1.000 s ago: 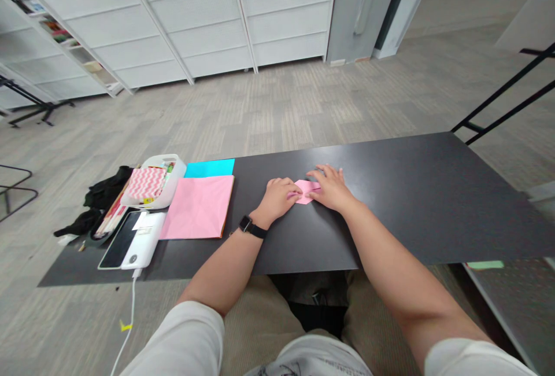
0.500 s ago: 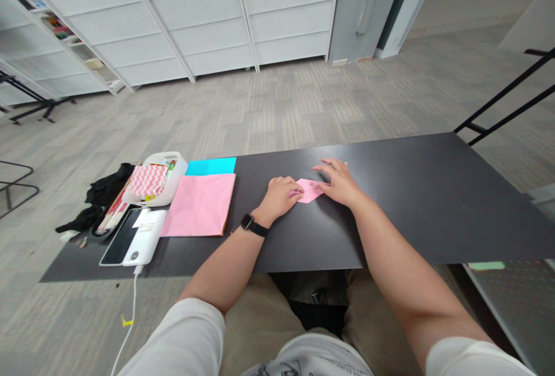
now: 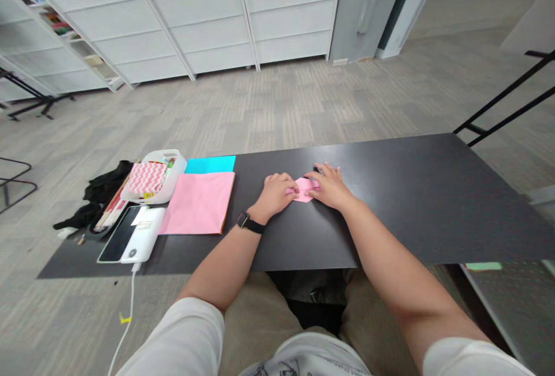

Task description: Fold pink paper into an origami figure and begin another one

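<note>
A small piece of folded pink paper [image 3: 306, 190] lies on the dark table, with pointed edges and a crease across its middle. My left hand [image 3: 277, 192] is closed on the paper's left end, fingers curled over it and thumb beside them. At the right end, my right hand [image 3: 330, 186] grips the paper between thumb and index finger, while its other fingers stretch out over the table. The fingers of both hands hide the ends of the paper.
Left of my hands lies a stack of pink sheets [image 3: 199, 202], with a blue sheet [image 3: 211, 164] behind it. Farther left are a white basket [image 3: 176, 176], a phone [image 3: 120, 236], a white power bank [image 3: 143, 237] with a cable, and black cloth [image 3: 108, 182].
My right hand has shifted slightly left, and its index finger has come down toward the paper's upper edge. The left hand keeps its hold on the left end.
</note>
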A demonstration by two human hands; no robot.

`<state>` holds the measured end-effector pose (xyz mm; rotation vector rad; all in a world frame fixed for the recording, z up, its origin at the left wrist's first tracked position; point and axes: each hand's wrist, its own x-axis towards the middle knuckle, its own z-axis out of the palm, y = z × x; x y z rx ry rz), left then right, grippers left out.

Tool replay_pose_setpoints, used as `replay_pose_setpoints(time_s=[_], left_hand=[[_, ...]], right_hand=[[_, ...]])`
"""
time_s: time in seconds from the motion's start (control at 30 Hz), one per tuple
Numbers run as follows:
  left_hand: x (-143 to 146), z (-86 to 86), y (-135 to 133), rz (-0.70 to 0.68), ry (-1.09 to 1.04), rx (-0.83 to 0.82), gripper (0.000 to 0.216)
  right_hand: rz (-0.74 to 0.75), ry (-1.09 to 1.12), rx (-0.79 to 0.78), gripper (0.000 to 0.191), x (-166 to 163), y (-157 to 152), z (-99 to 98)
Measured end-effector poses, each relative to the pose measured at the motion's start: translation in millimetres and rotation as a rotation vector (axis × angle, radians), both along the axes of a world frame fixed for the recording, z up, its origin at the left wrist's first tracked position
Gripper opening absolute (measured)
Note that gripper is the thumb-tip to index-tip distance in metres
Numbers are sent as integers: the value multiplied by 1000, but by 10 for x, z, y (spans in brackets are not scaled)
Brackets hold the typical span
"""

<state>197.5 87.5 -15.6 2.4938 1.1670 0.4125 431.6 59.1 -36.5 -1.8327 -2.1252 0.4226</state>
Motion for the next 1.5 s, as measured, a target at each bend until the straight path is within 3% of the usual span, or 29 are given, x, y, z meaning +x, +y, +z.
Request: replay_pose_setpoints(time_s=[0.23, 0.37, 0.57, 0.97, 1.03, 1.23, 1.5], left_hand=[[-166, 102, 72, 14, 5, -40, 7], [-97, 139, 38, 25, -84, -13, 9], [66, 49, -39, 11, -5, 10, 12], [41, -44, 0, 3, 4, 21, 12], [42, -37, -6, 2, 1, 31, 12], [7, -14, -11, -32, -3, 69, 10], [-27, -14, 1, 92, 45, 122, 35]], right_hand=[[-3, -14, -24, 58, 1, 1, 19], [-5, -31, -18, 59, 0, -4, 33], [-6, -61, -14, 61, 8, -8, 38], [-4, -95, -79, 83, 365, 6, 106], [23, -51, -36, 77, 330, -9, 149], [155, 14, 23, 34, 159, -55, 241], [135, -4, 9, 32, 64, -86, 247]])
